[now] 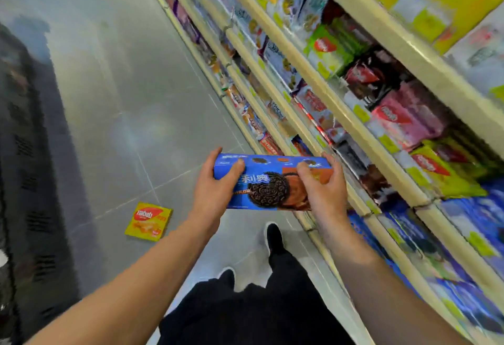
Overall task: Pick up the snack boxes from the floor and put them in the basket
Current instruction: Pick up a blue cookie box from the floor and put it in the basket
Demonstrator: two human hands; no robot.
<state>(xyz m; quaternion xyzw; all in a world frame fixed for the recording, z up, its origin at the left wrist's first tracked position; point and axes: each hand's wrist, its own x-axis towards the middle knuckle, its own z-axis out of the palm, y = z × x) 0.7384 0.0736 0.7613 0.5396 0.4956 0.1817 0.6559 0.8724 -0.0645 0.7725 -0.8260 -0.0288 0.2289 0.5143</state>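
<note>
I hold a blue Oreo snack box (pixel 268 181) in front of me at waist height, lying crosswise. My left hand (pixel 215 189) grips its left end, thumb on the front face. Its right end is gripped by my right hand (pixel 324 192), fingers curled over the front. A yellow Nabati snack box (pixel 148 220) lies flat on the grey floor, down and to the left of my left hand. No basket is in view.
Store shelves (pixel 341 115) packed with snack packages run along the right side. A dark shelf unit (pixel 24 181) lines the left edge. Grey floor tiles (pixel 122 99) stretch ahead between them. My legs and black shoes (pixel 274 238) stand below the box.
</note>
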